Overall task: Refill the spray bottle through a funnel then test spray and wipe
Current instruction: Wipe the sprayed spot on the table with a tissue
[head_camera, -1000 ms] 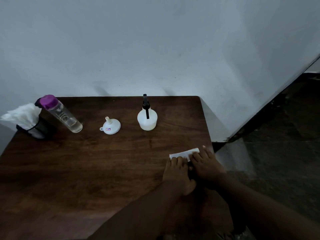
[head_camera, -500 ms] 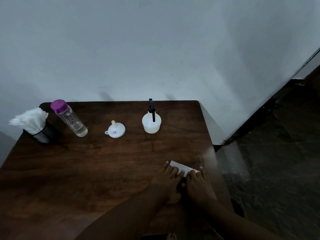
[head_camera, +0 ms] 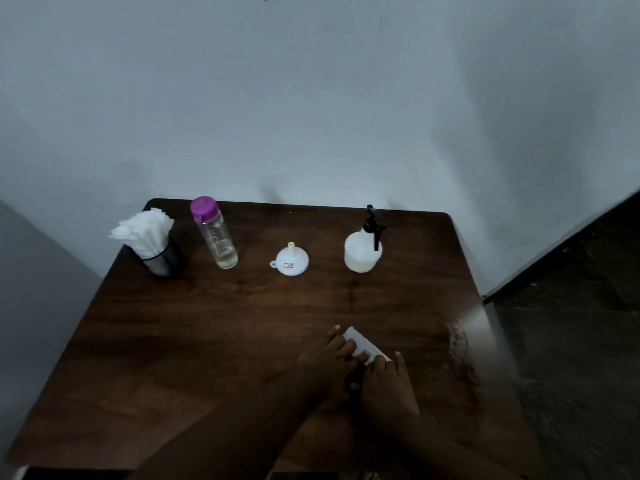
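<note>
A white spray bottle (head_camera: 362,252) with a black trigger head stands at the back right of the dark wooden table (head_camera: 214,341). To its left a small white funnel (head_camera: 290,260) sits mouth down. A clear bottle (head_camera: 215,233) with a purple cap stands further left, a little liquid at its bottom. Near the table's front right, my left hand (head_camera: 330,363) and my right hand (head_camera: 386,382) lie side by side, fingers flat, pressing a folded white tissue (head_camera: 362,344) on the wood. Wet speckles (head_camera: 459,344) glisten to the right of the tissue.
A black holder stuffed with white napkins (head_camera: 152,242) stands at the back left corner. A plain grey wall rises behind the table. The table's right edge drops to a dark floor (head_camera: 571,341).
The view has shifted, so the table sits lower and more to the centre. Both hands with the tissue have slid a little toward me and to the left on the table.
</note>
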`<state>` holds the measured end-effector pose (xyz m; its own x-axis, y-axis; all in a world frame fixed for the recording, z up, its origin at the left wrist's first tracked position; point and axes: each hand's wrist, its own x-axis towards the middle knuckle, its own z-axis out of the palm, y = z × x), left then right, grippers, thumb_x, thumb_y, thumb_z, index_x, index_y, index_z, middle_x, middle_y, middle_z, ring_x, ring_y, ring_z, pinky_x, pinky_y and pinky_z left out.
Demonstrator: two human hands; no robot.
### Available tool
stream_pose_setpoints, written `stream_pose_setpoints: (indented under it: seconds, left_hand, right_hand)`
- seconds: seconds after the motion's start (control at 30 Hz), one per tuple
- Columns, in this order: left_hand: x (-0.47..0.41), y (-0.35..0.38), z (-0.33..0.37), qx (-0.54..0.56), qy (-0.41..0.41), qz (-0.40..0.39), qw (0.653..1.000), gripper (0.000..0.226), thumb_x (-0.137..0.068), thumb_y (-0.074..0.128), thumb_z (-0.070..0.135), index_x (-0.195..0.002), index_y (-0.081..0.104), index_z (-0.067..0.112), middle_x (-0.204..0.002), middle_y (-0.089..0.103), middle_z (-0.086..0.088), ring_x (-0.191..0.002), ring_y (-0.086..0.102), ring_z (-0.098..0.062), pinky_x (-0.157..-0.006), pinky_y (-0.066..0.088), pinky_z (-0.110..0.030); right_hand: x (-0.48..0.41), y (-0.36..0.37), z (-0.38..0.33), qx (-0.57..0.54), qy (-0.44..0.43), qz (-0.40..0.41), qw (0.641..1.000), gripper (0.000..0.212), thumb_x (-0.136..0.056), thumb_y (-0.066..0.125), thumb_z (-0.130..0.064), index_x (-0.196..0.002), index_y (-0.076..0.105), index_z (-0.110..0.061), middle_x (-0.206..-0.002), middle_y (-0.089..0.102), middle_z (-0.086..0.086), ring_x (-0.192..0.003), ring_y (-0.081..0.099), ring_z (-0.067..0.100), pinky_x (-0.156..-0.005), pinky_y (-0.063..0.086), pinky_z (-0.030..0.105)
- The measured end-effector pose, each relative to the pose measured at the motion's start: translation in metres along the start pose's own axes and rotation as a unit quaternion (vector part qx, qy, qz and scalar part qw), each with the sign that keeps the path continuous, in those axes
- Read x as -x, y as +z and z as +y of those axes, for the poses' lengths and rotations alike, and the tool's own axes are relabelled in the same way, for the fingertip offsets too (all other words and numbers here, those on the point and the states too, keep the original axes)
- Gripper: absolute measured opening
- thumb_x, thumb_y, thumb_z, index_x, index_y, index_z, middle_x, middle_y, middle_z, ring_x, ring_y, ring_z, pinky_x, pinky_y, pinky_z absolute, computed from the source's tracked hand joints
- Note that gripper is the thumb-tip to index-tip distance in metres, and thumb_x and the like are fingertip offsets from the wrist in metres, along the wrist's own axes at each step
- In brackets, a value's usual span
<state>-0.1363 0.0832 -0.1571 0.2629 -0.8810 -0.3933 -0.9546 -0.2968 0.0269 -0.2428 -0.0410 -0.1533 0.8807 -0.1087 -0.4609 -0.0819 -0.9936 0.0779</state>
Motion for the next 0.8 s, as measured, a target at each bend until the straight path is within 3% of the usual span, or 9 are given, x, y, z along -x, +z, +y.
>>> stream_pose_setpoints:
  seconds: [0.13,0.43,0.57,0.7,0.8]
  left_hand:
    - [0.028,0.014,-0.036,-0.011,0.007,0.001,1.000,0.075,-0.100,0.036,0.059,-0.160,0.014,0.020,-0.162,0.022,-0.020,-0.151,0.015,-0.036,-0.121,-0.011,-0.051]
    - [0.098,0.047,-0.110,-0.032,-0.012,-0.019,0.999,0.084,-0.094,0.044,0.064,-0.159,0.015,0.020,-0.161,0.023,-0.023,-0.151,0.013,-0.039,-0.123,-0.009,-0.057]
    - [0.135,0.056,-0.135,-0.007,-0.043,0.001,0.999,0.081,-0.095,0.041,0.063,-0.159,0.018,0.019,-0.159,0.027,-0.023,-0.150,0.014,-0.039,-0.124,-0.004,-0.057]
    - [0.170,0.066,-0.160,0.015,-0.088,0.000,0.996,0.080,-0.095,0.038,0.063,-0.159,0.016,0.020,-0.161,0.024,-0.023,-0.152,0.013,-0.038,-0.124,-0.007,-0.054]
    - [0.195,0.074,-0.178,0.033,-0.114,0.002,0.993,0.081,-0.094,0.040,0.063,-0.159,0.016,0.022,-0.161,0.025,-0.022,-0.151,0.016,-0.037,-0.124,-0.006,-0.053]
  right_hand:
    - [-0.012,-0.017,-0.043,0.004,-0.027,-0.024,0.999,0.069,-0.102,0.033,-0.050,-0.156,0.022,-0.008,-0.152,0.042,0.014,-0.141,0.037,0.030,-0.122,0.002,0.057]
    - [-0.051,-0.052,-0.136,0.002,-0.086,-0.030,0.996,0.062,-0.099,0.041,-0.051,-0.152,0.034,-0.020,-0.156,0.038,0.010,-0.144,0.033,0.027,-0.122,0.002,0.058]
    - [-0.070,-0.066,-0.175,0.023,-0.113,-0.035,0.993,0.066,-0.093,0.044,-0.056,-0.148,0.041,-0.019,-0.151,0.044,0.011,-0.141,0.037,0.029,-0.121,0.006,0.060]
    - [-0.090,-0.072,-0.213,0.015,-0.127,-0.036,0.991,0.057,-0.094,0.050,-0.046,-0.143,0.046,-0.016,-0.146,0.049,0.012,-0.136,0.043,0.030,-0.120,0.015,0.058]
    - [-0.102,-0.078,-0.240,0.037,-0.150,-0.017,0.988,0.056,-0.093,0.050,-0.046,-0.141,0.050,-0.015,-0.143,0.051,0.013,-0.134,0.044,0.031,-0.121,0.006,0.060]
